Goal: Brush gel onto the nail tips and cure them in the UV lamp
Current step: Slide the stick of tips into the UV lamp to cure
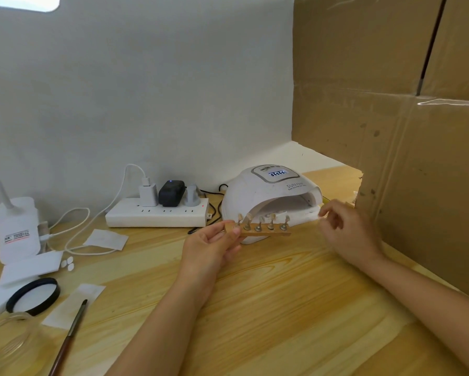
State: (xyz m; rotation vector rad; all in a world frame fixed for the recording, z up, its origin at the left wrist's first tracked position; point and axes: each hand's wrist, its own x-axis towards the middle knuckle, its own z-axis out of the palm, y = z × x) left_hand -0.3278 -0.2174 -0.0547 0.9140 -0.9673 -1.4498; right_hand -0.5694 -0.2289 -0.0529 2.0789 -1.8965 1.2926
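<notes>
soft even daylight, wide-angle edge distortion

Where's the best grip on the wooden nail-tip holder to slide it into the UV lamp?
Grip the bare left end of the wooden nail-tip holder, pinching top and bottom from the left, as the left hand does now. The nail tips stand upright along the rest of the bar, so that end is the only clear spot, and it keeps the hand outside the UV lamp opening.

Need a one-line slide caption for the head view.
Left hand holds wooden nail-tip holder strip before white domed UV lamp; right hand hovers alongside.
</notes>
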